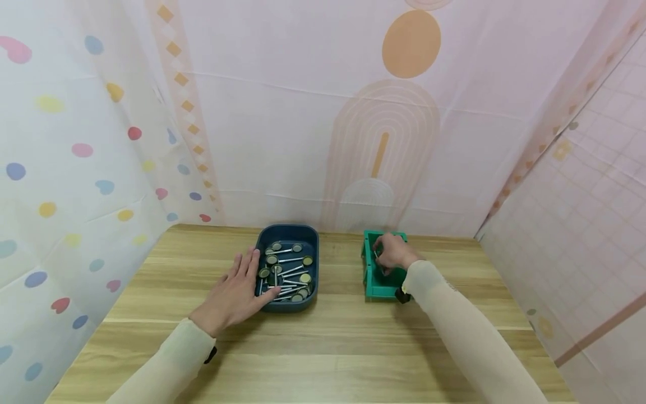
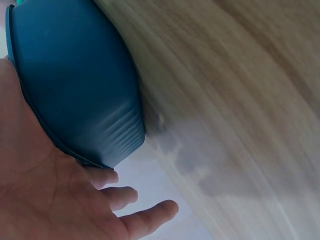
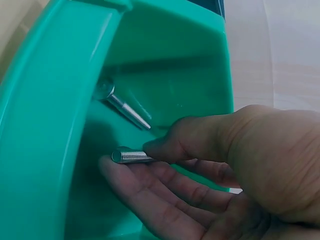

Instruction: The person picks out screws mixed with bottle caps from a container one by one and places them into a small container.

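A dark blue bin (image 1: 289,307) holds several metal bolts (image 1: 292,260) with round, flat disc heads. My left hand (image 1: 234,297) rests against the bin's left rim, its fingers extended and its thumb reaching over the near corner. Inside a green bin (image 1: 384,292) to the right, my right hand (image 1: 395,252) pinches a threaded bolt (image 3: 134,156) between thumb and fingers. The head of that bolt is hidden by the hand. Another disc-headed bolt (image 3: 122,106) lies on the green bin's floor in the right wrist view.
Both bins stand near the back of a wooden table (image 1: 323,359), with a gap between them. A patterned cloth (image 1: 282,140) hangs right behind the table, and more cloth hangs at either side.
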Demonstrator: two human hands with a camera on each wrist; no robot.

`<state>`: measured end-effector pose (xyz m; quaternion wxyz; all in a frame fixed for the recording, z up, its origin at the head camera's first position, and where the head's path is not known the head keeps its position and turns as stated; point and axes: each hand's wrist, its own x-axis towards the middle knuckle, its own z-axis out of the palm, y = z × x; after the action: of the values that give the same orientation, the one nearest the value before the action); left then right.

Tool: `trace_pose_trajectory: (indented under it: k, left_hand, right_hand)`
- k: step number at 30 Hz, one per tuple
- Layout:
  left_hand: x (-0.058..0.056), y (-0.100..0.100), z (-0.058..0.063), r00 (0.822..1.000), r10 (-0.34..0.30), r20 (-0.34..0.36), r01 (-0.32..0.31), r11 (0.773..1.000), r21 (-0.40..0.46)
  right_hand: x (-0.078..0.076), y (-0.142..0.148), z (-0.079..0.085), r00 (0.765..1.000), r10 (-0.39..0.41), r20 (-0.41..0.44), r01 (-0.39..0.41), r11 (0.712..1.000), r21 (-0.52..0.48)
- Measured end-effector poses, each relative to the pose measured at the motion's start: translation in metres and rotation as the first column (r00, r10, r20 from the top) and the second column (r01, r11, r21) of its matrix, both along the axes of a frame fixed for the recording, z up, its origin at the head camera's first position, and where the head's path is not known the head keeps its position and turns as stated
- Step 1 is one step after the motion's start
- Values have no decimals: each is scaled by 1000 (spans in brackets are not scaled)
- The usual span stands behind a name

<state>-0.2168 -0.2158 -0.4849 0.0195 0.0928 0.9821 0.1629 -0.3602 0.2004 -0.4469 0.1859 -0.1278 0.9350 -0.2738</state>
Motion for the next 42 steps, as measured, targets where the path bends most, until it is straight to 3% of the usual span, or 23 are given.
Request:
trace_pose_trajectory:
  k: [4, 8, 13, 15, 21, 28, 32, 36, 42]
  left_hand:
    - [-2, 2, 1, 1000, -3, -9, 2, 1000, -5]
    - [-3, 2, 2, 1000, -2, -23, 1, 1000, -12]
    - [-3, 5, -1, 1000, -15, -5, 15, 1000, -14]
    - [-4, 7, -2, 1000, -18, 0, 18, 1000, -5]
    - [-8, 10, -3, 1000, -14, -16, 14, 1000, 1]
    - [-10, 11, -5, 1000, -9, -14, 9, 1000, 3]
    - [-11, 12, -6, 1000, -8, -13, 8, 1000, 7]
    - [-12, 13, -8, 1000, -7, -15, 7, 1000, 15]
    - [-8, 12, -9, 1000, -4, -25, 4, 1000, 18]
  right_hand:
    - [-11, 3, -7, 998, -26, 49, 26, 1000, -6]
    - [-9, -1, -1, 992, -81, 101, 82, 997, -5]
    - [-19, 8, -20, 993, -60, 102, 58, 998, 24]
    - [-18, 9, -22, 994, -52, 91, 51, 999, 20]
    - [1, 1, -2, 994, -81, 72, 84, 996, -35]
    - [0, 8, -1, 998, -42, -52, 40, 999, -29]
    - [11, 4, 11, 984, -55, -168, 55, 998, -3]
    - [20, 0, 15, 952, -28, -305, 30, 1000, -1]
    - [30, -9, 13, 902, 7, -433, -7, 1000, 1]
